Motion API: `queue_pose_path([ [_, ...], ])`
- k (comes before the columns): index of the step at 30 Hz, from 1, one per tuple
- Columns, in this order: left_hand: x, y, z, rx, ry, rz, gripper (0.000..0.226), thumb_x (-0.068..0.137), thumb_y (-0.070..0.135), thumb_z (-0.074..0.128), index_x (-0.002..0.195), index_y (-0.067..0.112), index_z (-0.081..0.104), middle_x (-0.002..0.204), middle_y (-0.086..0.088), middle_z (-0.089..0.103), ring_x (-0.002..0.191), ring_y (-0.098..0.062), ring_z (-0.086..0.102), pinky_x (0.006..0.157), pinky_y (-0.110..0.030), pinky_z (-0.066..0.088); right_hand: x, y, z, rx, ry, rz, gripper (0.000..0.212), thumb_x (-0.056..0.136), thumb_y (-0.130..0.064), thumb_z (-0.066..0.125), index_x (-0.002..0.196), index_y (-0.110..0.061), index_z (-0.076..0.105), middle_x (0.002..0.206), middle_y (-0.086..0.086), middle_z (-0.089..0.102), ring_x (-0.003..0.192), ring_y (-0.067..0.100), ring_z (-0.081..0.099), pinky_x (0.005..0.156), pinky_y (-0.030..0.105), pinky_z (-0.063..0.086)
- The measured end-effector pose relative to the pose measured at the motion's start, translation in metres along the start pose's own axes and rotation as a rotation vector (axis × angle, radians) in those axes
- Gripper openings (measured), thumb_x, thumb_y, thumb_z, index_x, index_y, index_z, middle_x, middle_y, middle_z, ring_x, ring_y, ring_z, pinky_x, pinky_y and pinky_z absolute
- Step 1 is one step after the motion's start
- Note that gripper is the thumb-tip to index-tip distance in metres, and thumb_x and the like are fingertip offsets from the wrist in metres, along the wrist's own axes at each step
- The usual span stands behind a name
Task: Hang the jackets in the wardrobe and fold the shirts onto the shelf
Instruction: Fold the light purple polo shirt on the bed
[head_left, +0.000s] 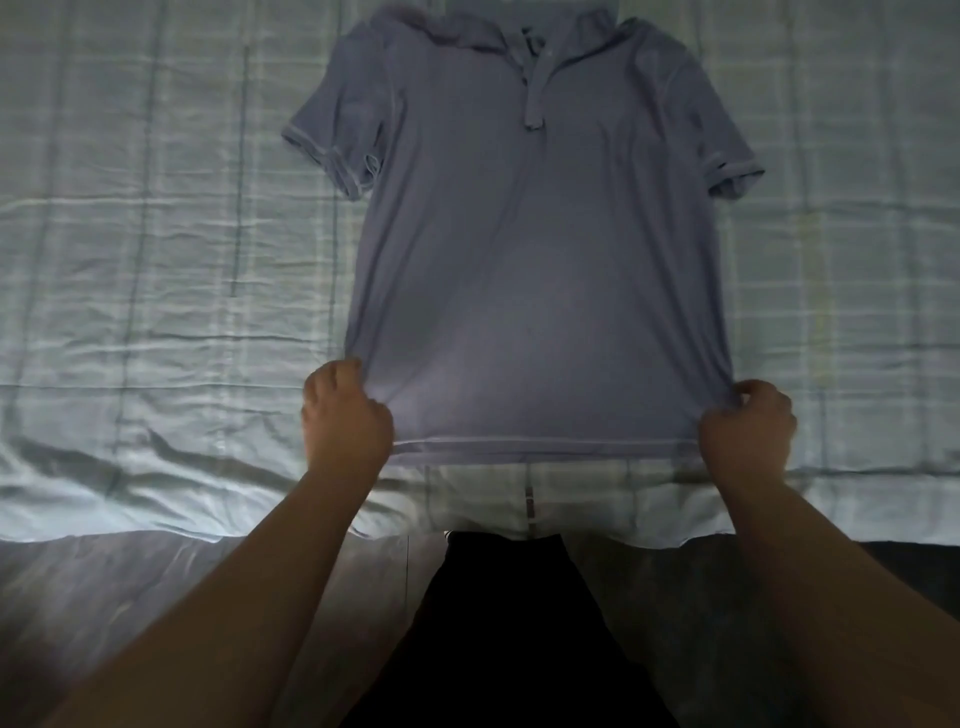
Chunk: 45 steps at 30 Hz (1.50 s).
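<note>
A short-sleeved, lavender-blue polo shirt of soft knit (530, 249) lies face up and spread flat on a bed covered with a pale blue checked sheet (130, 249), its collar at the far side and its hem toward the person. The left hand (345, 415) grips the hem's left corner with curled fingers (337, 371), and the right hand (748, 426) pinches the right corner the same way — both closed on cloth, with the hem drawn in a fairly straight line between them.

The step in hand appears to be squaring the shirt before the first fold. To do it well, I would keep an even pull on both corners so the body lies without ripples, then check that the side seams run straight up to the sleeves. The left sleeve is slightly rucked at its cuff and the collar is rumpled — both are worth flattening before any fold, or the creases will be pressed in. Neither a wardrobe nor a shelf is in sight, so the folded shirt will have to be carried off afterwards.
</note>
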<state>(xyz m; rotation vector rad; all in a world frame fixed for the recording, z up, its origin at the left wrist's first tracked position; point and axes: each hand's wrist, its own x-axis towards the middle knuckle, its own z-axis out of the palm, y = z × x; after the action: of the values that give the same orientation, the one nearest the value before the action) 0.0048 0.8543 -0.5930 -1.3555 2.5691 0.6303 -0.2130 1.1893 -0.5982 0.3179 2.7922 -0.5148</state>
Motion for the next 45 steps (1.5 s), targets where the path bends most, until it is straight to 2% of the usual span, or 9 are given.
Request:
queue_pose_path([
  [8, 0.045, 0.089, 0.031, -0.008, -0.136, 0.344, 0.058, 0.087, 0.019, 0.045, 0.143, 0.004, 0.044, 0.148, -0.02, 0.042, 0.143, -0.041, 0.028, 0.117, -0.051, 0.029, 0.041, -0.059, 0.007, 0.173, -0.067, -0.217, 0.05, 0.082, -0.003, 0.058, 0.132, -0.004, 0.054, 0.13, 0.019, 0.055, 0.12, 0.035, 0.052, 0.102, 0.04, 0.041],
  [12, 0.079, 0.147, 0.049, 0.008, -0.173, 0.511, 0.07, 0.077, 0.03, 0.028, 0.135, -0.002, 0.053, 0.137, -0.027, 0.052, 0.132, -0.046, 0.043, 0.116, -0.05, 0.032, 0.082, -0.077, -0.003, 0.242, -0.059, -0.168, 0.048, 0.085, -0.013, 0.054, 0.132, -0.007, 0.055, 0.127, 0.016, 0.059, 0.118, 0.033, 0.055, 0.099, 0.036, 0.041],
  [19, 0.118, 0.257, 0.073, -0.019, -0.17, 0.713, 0.063, 0.081, 0.027, 0.034, 0.131, -0.004, 0.056, 0.133, -0.028, 0.056, 0.126, -0.049, 0.049, 0.107, -0.054, 0.041, 0.172, -0.105, -0.005, 0.318, -0.082, -0.018, 0.037, 0.095, -0.018, 0.052, 0.132, -0.013, 0.055, 0.121, 0.01, 0.064, 0.114, 0.03, 0.059, 0.09, 0.029, 0.039],
  [26, 0.184, 0.349, 0.095, -0.072, -0.089, 0.758, 0.061, 0.088, 0.029, 0.036, 0.143, 0.004, 0.047, 0.149, -0.02, 0.045, 0.141, -0.041, 0.035, 0.113, -0.053, 0.034, 0.268, -0.155, -0.006, 0.362, -0.004, -0.119, 0.046, 0.092, -0.03, 0.061, 0.129, -0.005, 0.054, 0.112, 0.007, 0.06, 0.104, 0.025, 0.061, 0.077, 0.022, 0.036],
  [29, 0.215, 0.376, 0.094, -0.092, -0.031, 0.745, 0.061, 0.091, 0.03, 0.036, 0.146, 0.007, 0.043, 0.155, -0.018, 0.037, 0.144, -0.039, 0.03, 0.116, -0.05, 0.028, 0.297, -0.17, -0.002, 0.135, -0.066, -0.126, 0.048, 0.085, -0.041, 0.065, 0.118, -0.006, 0.056, 0.113, 0.014, 0.06, 0.103, 0.034, 0.06, 0.08, 0.035, 0.048],
  [33, 0.244, 0.395, 0.09, -0.085, 0.029, 0.768, 0.057, 0.092, 0.022, 0.046, 0.146, 0.006, 0.044, 0.155, -0.016, 0.038, 0.146, -0.037, 0.027, 0.116, -0.048, 0.026, 0.315, -0.175, -0.001, -0.174, -0.097, -0.279, 0.027, 0.086, -0.029, 0.062, 0.101, -0.006, 0.061, 0.108, 0.018, 0.055, 0.105, 0.039, 0.052, 0.086, 0.043, 0.044],
  [38, 0.267, 0.412, 0.099, 0.038, -0.015, 0.828, 0.058, 0.092, 0.031, 0.039, 0.147, 0.012, 0.043, 0.154, -0.014, 0.04, 0.145, -0.035, 0.029, 0.116, -0.055, 0.027, 0.348, -0.182, -0.024, 0.232, -0.106, -0.163, 0.009, 0.094, -0.019, 0.052, 0.089, -0.013, 0.047, 0.071, 0.0, 0.048, 0.065, 0.018, 0.048, 0.058, 0.031, 0.032],
  [40, 0.27, 0.419, 0.102, 0.113, -0.053, 0.854, 0.061, 0.093, 0.037, 0.031, 0.15, 0.016, 0.038, 0.157, -0.012, 0.036, 0.147, -0.034, 0.026, 0.118, -0.054, 0.024, 0.364, -0.188, -0.035, 0.323, -0.033, -0.159, 0.006, 0.095, -0.018, 0.051, 0.094, -0.014, 0.047, 0.071, -0.003, 0.046, 0.062, 0.009, 0.044, 0.059, 0.031, 0.03],
  [45, 0.281, 0.443, 0.116, 0.208, -0.054, 0.888, 0.062, 0.097, 0.044, 0.024, 0.156, 0.025, 0.022, 0.162, -0.01, 0.025, 0.15, -0.032, 0.018, 0.12, -0.055, 0.015, 0.41, -0.212, -0.049, 0.37, 0.072, -0.229, 0.006, 0.097, -0.014, 0.045, 0.102, -0.014, 0.048, 0.071, -0.004, 0.046, 0.062, 0.011, 0.044, 0.062, 0.03, 0.029],
])
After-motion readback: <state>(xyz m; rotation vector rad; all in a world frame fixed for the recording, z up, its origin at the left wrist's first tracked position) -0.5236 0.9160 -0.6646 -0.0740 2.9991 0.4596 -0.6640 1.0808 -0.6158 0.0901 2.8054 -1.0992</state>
